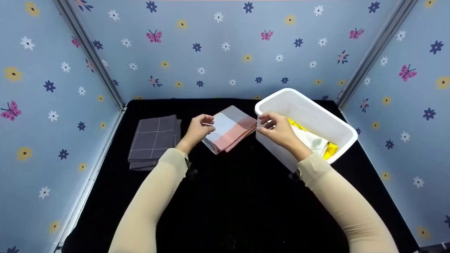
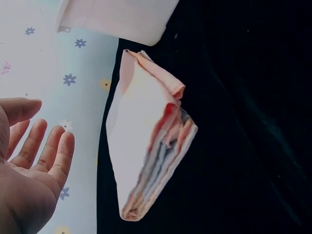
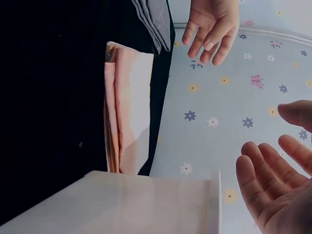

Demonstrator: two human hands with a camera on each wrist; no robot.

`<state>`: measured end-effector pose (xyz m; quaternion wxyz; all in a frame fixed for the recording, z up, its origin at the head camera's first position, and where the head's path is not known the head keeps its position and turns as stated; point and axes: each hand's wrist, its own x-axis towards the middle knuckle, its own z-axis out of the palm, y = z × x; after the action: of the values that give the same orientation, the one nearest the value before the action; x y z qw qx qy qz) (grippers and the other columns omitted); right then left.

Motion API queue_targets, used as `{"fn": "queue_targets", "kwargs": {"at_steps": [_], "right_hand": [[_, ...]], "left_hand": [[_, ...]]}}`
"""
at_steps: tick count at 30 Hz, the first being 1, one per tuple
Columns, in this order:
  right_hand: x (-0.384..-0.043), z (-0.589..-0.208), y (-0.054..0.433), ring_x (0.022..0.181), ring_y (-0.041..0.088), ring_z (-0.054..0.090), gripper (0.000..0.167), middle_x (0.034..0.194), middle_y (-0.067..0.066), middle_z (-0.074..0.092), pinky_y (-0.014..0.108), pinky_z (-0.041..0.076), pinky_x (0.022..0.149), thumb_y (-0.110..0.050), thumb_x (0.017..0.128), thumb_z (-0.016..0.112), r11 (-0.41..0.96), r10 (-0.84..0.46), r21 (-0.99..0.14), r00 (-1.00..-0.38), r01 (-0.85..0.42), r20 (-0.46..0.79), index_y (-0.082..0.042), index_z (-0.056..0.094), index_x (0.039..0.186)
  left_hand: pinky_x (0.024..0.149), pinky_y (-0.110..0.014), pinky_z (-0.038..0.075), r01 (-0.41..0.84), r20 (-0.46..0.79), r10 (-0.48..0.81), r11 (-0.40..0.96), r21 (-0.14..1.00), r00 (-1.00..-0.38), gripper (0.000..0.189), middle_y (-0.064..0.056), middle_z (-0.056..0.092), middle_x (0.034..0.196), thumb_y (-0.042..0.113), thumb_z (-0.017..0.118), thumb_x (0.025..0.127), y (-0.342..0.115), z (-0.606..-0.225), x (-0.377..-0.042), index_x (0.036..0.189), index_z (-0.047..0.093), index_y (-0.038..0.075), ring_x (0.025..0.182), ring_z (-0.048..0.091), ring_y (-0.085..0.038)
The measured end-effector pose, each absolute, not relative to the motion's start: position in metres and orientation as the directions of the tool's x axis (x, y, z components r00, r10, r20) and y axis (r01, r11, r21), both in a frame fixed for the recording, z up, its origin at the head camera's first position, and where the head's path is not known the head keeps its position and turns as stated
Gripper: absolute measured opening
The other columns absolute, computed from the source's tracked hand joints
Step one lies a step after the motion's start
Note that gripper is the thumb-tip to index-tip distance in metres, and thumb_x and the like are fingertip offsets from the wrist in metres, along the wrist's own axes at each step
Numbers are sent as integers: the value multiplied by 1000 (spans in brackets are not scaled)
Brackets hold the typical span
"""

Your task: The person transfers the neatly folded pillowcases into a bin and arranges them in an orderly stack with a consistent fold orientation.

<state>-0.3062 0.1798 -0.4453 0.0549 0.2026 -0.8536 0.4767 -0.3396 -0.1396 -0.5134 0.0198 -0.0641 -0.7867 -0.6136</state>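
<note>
Sleeves (image 1: 142, 207) span the frame's bottom — left hand (image 1: 198, 130) and right hand (image 1: 279, 131) loose, empty; the centre cloth (image 1: 230, 129) looks soft, light, best gripped by folded edges.

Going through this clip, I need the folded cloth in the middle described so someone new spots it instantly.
On the black tabletop, in the head view, look between the white bin on the right and the dark gray checked cloth on the left. The folded cloth there shows broad pale-blue, gray and pink blocks; its pink sets it apart from both that gray neighbour and the bin's white-and-yellow contents.
</note>
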Motion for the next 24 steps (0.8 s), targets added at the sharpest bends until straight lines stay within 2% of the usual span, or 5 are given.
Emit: {"fn": "queue_targets", "kwargs": {"at_steps": [4,8,12,19,24], "right_hand": [[-303,-453,176,96,40,76,36,111,26,76,36,63,86,-2,91,82,460,-304,-786,-905,-412,296,6,73,125],[-302,-461,173,95,41,76,35,108,26,76,53,64,89,0,90,81,449,-326,-778,-891,-439,315,6,73,124],[-301,-469,171,95,42,75,35,109,27,76,53,64,89,1,89,81,430,-342,-783,-884,-449,319,7,73,123],[-298,-485,168,98,37,74,35,112,22,76,49,63,90,-5,92,83,465,-349,-779,-896,-421,276,2,73,124],[-296,-500,165,95,41,75,36,112,25,76,57,62,90,-7,91,85,456,-343,-785,-897,-418,278,2,74,124]], "left_hand": [[73,-18,56,112,101,62,230,967,-993,40,-32,70,125,-7,69,89,-141,-521,-337,129,67,-12,115,73,-45],[72,-18,57,100,93,42,227,969,-995,39,-30,71,122,-7,70,88,-142,-529,-335,127,68,-12,106,75,-36],[72,-18,56,84,83,16,219,972,-996,37,-26,73,118,-8,71,87,-142,-538,-334,124,69,-11,98,73,-25],[72,-17,57,85,87,-5,188,978,-996,35,-30,72,116,-10,71,85,-138,-554,-330,120,69,-14,93,72,-23],[75,-18,57,49,52,-9,189,981,-999,38,-35,70,122,-8,69,87,-136,-566,-326,124,68,-14,91,69,-17]]}}
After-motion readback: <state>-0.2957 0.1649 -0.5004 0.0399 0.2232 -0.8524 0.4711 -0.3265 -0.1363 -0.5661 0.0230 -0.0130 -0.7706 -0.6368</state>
